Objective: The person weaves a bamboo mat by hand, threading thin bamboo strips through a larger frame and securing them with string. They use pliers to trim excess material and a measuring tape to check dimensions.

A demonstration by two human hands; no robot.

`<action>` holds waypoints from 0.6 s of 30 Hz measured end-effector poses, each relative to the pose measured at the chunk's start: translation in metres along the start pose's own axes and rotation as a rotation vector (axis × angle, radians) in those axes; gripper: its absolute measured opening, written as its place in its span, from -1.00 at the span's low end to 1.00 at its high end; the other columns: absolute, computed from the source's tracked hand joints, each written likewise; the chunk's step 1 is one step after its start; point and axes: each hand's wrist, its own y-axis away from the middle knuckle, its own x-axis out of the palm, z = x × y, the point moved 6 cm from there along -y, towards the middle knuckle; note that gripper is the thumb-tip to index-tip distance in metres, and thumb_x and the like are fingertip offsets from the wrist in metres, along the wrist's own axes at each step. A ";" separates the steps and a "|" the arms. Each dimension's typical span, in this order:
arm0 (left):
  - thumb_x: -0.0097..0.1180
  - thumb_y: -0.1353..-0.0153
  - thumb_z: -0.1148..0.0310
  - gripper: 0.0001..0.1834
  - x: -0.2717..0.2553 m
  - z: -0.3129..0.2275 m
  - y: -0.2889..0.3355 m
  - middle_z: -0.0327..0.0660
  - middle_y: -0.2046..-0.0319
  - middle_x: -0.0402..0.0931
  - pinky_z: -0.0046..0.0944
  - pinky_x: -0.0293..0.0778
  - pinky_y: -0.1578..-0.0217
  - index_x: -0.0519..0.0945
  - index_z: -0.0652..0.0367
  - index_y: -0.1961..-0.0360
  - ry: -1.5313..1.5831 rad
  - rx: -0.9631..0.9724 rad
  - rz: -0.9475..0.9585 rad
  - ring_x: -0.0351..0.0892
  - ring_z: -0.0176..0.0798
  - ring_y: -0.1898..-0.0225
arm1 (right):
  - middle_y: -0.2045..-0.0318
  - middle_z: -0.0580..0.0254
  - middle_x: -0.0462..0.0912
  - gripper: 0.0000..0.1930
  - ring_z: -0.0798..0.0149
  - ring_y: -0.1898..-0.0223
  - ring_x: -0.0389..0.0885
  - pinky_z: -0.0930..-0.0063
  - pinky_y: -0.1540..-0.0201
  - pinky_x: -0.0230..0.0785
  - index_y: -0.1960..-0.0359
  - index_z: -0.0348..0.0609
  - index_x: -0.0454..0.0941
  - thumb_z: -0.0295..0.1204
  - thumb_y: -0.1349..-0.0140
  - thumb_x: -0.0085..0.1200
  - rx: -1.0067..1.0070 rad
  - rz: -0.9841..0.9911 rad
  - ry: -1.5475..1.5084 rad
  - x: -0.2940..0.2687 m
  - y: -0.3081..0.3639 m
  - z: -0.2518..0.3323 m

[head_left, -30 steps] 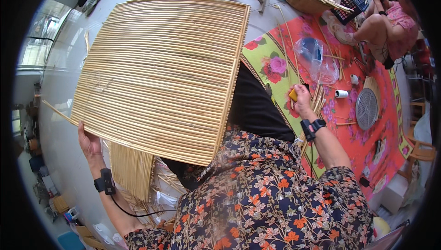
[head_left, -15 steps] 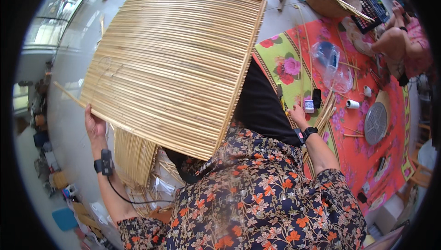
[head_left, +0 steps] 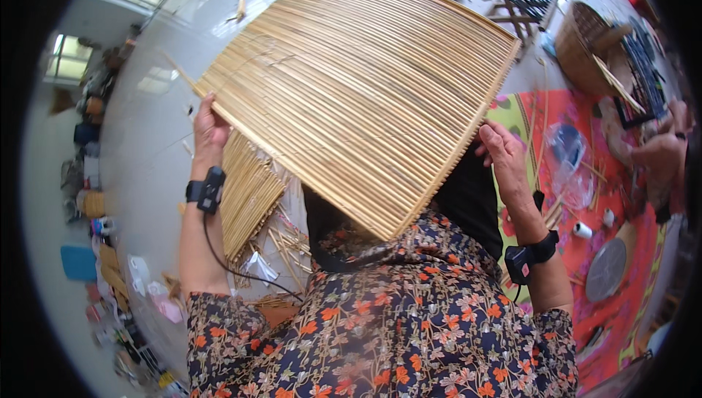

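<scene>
A large flat panel of pale reed sticks (head_left: 351,98), laid side by side in a thin frame, slants across my lap. My left hand (head_left: 210,131) grips its near-left edge, the thumb on top, and a thin loose strip (head_left: 179,71) juts out beyond that corner. At the right edge of the panel is my right hand (head_left: 504,156), with curled fingers against the rim. Part of those fingers is hidden by the edge. Under my left forearm's side lies a smaller bundle of reed sticks (head_left: 248,197) on the floor.
A red flowered cloth (head_left: 559,116) on the right bears a plastic bag (head_left: 574,178), a white thread spool (head_left: 582,230) and a round grey disc (head_left: 610,270). Beyond stand a woven basket (head_left: 578,36) and a folding stool (head_left: 523,3). Another person's arm (head_left: 658,156) is at far right.
My right hand has come up from the cloth to the panel's right edge. The panel has shifted rightward in view and turned a little, with my left hand still gripping it.
</scene>
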 end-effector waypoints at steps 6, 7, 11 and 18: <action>0.19 -0.37 0.40 -0.72 0.013 0.020 0.038 -0.01 0.07 0.67 -0.04 0.63 -0.13 0.54 0.32 -0.02 0.104 0.038 -0.021 0.69 -0.06 0.00 | 0.21 0.32 0.66 -0.67 0.45 0.27 0.62 0.55 0.33 0.52 -0.05 -0.32 0.58 -0.47 -0.27 0.12 0.038 -0.062 -0.174 0.002 -0.089 0.008; 0.20 -0.36 0.39 -0.72 0.031 0.028 0.058 -0.02 0.07 0.67 -0.05 0.63 -0.12 0.54 0.32 -0.02 0.128 0.020 -0.043 0.69 -0.07 0.02 | 0.27 0.31 0.66 -0.67 0.43 0.32 0.62 0.54 0.35 0.52 -0.05 -0.33 0.58 -0.51 -0.26 0.07 0.007 -0.043 -0.173 -0.015 -0.113 0.004; 0.26 -0.35 0.38 -0.63 0.057 0.076 0.143 -0.12 -0.02 0.64 -0.10 0.59 -0.16 0.51 0.23 -0.12 0.221 -0.026 0.051 0.66 -0.16 -0.03 | 0.26 0.25 0.71 -0.64 0.41 0.32 0.61 0.54 0.22 0.48 -0.06 -0.41 0.60 -0.51 -0.27 -0.02 -0.124 0.041 0.032 -0.067 -0.179 0.009; 0.27 -0.33 0.43 -0.56 0.095 0.108 0.255 -0.16 -0.10 0.60 -0.07 0.58 -0.20 0.49 0.18 -0.21 0.179 -0.193 0.164 0.62 -0.18 -0.11 | -0.10 0.09 0.63 -0.56 0.35 -0.03 0.58 0.51 -0.12 0.42 -0.29 -0.45 0.42 -0.42 -0.49 -0.11 -0.366 -0.110 0.312 -0.142 -0.137 -0.001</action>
